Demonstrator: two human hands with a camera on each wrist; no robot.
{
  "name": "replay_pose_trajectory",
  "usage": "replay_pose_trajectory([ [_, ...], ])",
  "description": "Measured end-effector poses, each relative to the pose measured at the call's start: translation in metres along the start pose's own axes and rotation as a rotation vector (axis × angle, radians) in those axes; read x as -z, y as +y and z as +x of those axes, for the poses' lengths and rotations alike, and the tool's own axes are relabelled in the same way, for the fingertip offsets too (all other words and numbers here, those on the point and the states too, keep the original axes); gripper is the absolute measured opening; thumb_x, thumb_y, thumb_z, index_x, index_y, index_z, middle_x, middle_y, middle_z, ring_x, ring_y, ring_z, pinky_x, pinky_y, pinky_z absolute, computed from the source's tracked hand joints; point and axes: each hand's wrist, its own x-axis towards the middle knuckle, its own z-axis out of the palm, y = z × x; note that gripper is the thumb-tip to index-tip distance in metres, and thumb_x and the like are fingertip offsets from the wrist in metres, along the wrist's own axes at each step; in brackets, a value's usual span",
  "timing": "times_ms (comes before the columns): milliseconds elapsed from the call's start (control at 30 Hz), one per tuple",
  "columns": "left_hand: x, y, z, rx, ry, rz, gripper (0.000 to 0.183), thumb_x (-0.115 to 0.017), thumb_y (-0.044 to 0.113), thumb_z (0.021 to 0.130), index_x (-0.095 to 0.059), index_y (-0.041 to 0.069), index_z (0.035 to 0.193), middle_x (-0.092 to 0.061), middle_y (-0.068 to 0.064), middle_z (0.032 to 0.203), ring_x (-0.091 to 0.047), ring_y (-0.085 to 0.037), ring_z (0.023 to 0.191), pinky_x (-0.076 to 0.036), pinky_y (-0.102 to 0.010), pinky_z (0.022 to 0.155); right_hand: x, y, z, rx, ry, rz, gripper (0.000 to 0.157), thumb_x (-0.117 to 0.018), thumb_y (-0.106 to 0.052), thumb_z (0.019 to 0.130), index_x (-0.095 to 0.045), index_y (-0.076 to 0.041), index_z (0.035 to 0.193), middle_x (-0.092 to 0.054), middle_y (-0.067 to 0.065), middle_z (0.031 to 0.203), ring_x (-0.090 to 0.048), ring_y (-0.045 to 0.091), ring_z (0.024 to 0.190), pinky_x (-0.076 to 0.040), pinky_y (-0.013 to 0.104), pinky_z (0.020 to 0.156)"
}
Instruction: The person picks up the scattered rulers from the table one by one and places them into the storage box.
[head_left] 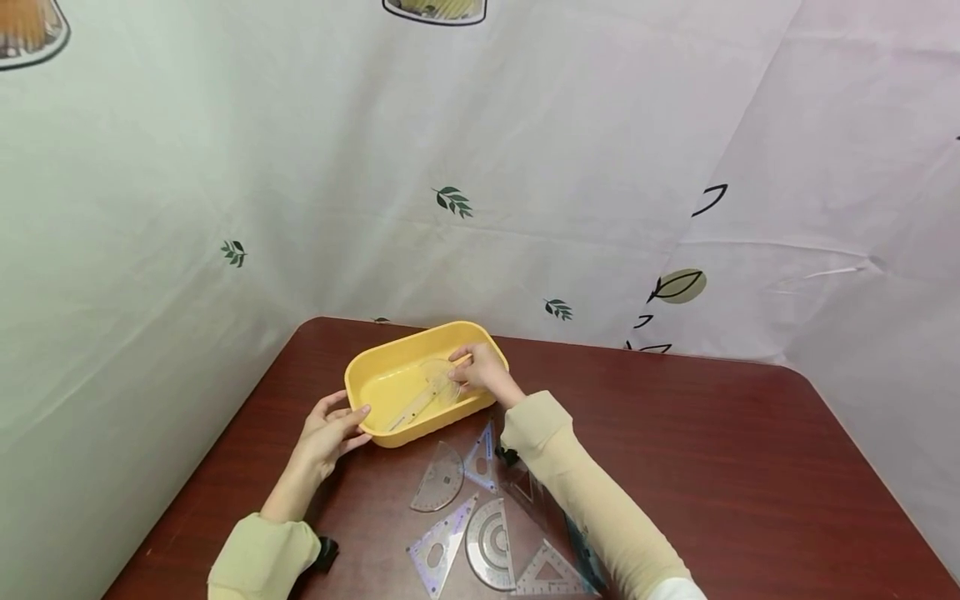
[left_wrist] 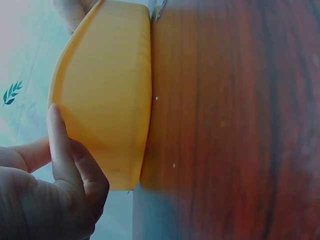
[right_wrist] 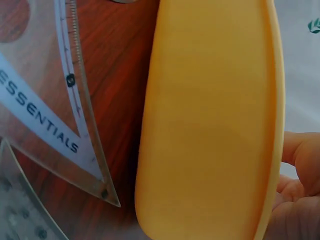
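A yellow plastic tray (head_left: 420, 425) stands near the back left of the table. My left hand (head_left: 327, 435) grips its front left corner, thumb over the rim and fingers against the outside. In the left wrist view, that hand (left_wrist: 60, 185) is at the tray's wall (left_wrist: 110, 100). Reaching in over the right end, my right hand (head_left: 482, 372) pinches a clear round-edged protractor (head_left: 437, 372) with thumb and fingers. A narrow clear strip with markings (head_left: 412, 410) slants across the tray floor beside it. In the right wrist view, the tray wall (right_wrist: 210, 120) hides most of this hand (right_wrist: 300, 195).
In front of the tray lie clear protractors (head_left: 438, 479) (head_left: 489, 546), purple-edged set squares (head_left: 442, 546) (head_left: 480, 460) and a clear set square (head_left: 551, 573). More clear pieces lie partly under the right forearm. A patterned cloth (head_left: 525, 167) hangs behind the table (head_left: 712, 467).
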Motion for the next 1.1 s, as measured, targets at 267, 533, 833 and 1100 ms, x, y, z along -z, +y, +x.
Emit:
replay_pose_trajectory([
  [267, -0.001, 0.001, -0.002, -0.001, 0.001, -0.010, 0.077, -0.062, 0.008, 0.093, -0.011, 0.006, 0.150, -0.049, 0.005, 0.090, -0.056, -0.002, 0.066, -0.058, -0.018, 0.063, -0.008, 0.002, 0.002, -0.003, -0.003, -0.035, 0.024, -0.065, 0.002, 0.088, -0.060, 0.001, 0.112, -0.056, 0.008, 0.078, -0.056, 0.018, 0.061, -0.048, 0.020, 0.048],
  [533, -0.001, 0.001, -0.002, -0.006, 0.004, -0.005, 0.075, -0.061, 0.008, 0.093, -0.013, 0.006, 0.149, -0.049, 0.005, 0.088, -0.056, -0.002, 0.065, -0.058, -0.018, 0.063, -0.013, 0.004, 0.003, 0.074, 0.055, -0.275, 0.018, -0.069, -0.002, 0.086, -0.065, -0.003, 0.103, -0.058, 0.007, 0.079, -0.053, 0.014, 0.062, -0.044, 0.018, 0.049],
  [833, -0.001, -0.001, -0.001, -0.008, 0.003, -0.014, 0.076, -0.062, 0.007, 0.093, -0.012, 0.006, 0.150, -0.049, 0.005, 0.090, -0.056, -0.003, 0.065, -0.058, -0.018, 0.063, -0.019, 0.004, 0.007, 0.083, 0.088, -0.552, 0.013, -0.071, -0.004, 0.084, -0.067, -0.006, 0.097, -0.066, 0.008, 0.093, -0.048, 0.014, 0.067, -0.040, 0.020, 0.057],
  [1100, -0.001, 0.001, -0.001, 0.000, 0.003, -0.014, 0.077, -0.063, 0.008, 0.092, -0.012, 0.006, 0.150, -0.049, 0.002, 0.096, -0.057, -0.003, 0.067, -0.059, -0.018, 0.064, -0.023, 0.006, 0.007, 0.082, 0.093, -0.699, 0.016, -0.075, -0.008, 0.081, -0.066, -0.009, 0.094, -0.069, 0.007, 0.102, -0.060, 0.021, 0.089, -0.050, 0.031, 0.081],
])
